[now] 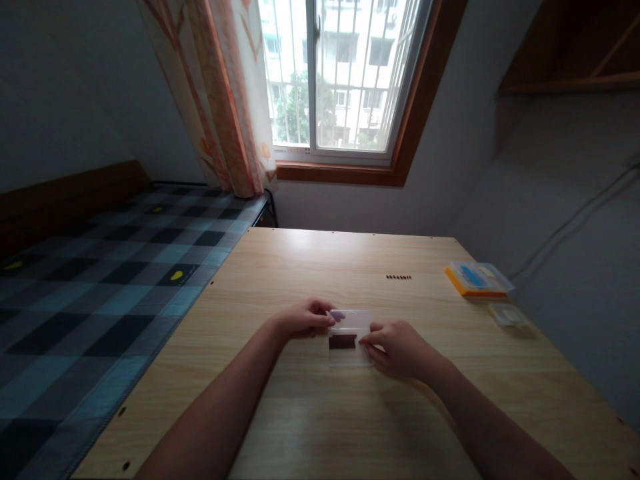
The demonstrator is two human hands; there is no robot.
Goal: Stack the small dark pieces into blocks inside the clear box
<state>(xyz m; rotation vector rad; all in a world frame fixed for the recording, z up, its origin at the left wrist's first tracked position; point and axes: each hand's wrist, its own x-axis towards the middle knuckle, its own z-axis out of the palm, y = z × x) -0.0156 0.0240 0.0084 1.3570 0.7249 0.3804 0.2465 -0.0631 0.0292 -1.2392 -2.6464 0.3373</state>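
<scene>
A small clear plastic box (350,361) lies opened on the wooden table, its see-through lid (357,319) toward the window. Inside it is a dark brown block (343,342), perhaps many small pieces packed together; I cannot tell. My left hand (305,317) pinches the lid's left edge between thumb and fingers. At the box's right side, my right hand (395,347) has its thumb and forefinger pressed together just beside the dark block. Whatever these fingertips hold is too small to make out.
Farther back on the table (290,260) stands a short row of tiny dark pieces (399,277). Near the right edge are an orange-and-clear case (477,279) and a small clear box (507,315). A checked bed (150,267) adjoins the table's left side.
</scene>
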